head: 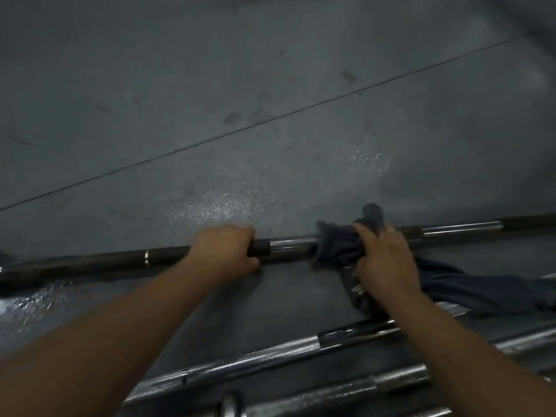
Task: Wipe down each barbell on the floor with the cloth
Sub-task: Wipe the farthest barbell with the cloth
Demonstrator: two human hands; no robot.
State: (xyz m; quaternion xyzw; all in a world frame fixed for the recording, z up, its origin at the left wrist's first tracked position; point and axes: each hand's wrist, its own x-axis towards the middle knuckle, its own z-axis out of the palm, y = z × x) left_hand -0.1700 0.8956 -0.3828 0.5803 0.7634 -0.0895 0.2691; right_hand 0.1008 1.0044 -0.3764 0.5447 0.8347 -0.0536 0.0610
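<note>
**Both hands on the far barbell**

Nearest the camera, at the bottom right, several chrome steel barbells [270, 355] with knurled grips lie side by side on the dark grey rubber floor [270, 85], slanting up toward the right. Just beyond them, two bare forearms reach forward. The left hand [225, 251] is curled closed around a long dark barbell with chrome bands [162, 256], which runs left to right across the floor, beyond the chrome ones. To the right, the right hand [386, 260] presses a crumpled dark blue cloth [337, 245] around the same bar, fingers bent over the fabric; the cloth's loose tail trails right across the floor. Farther off, the floor shows wet, glistening patches and a thin straight seam [270, 117].
</note>
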